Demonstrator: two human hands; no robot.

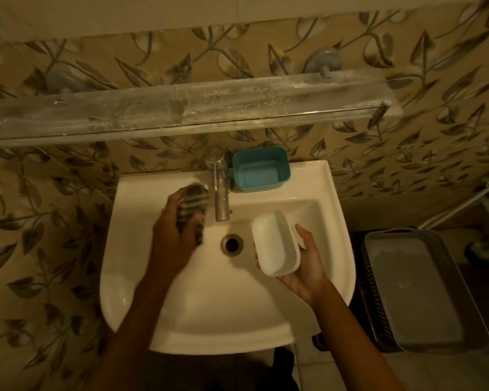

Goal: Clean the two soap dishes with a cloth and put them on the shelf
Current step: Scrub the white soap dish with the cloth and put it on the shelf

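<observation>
Two hands hang over a white ceramic basin (pixel 209 306), the left hand (pixel 172 238) curled round a dark striped cloth (pixel 194 210), the right hand (pixel 305 258) gripping a white rounded plastic soap dish (pixel 275 244).

White soap dish (pixel 275 244) is tilting at centre right; teal soap dish (pixel 261 169) is sitting upright just above; striped cloth (pixel 194 203) is bunching at centre left.

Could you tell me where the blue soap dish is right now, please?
In the head view the blue dish sits on the back ledge of the sink, just right of the tap, below the shelf.
</observation>
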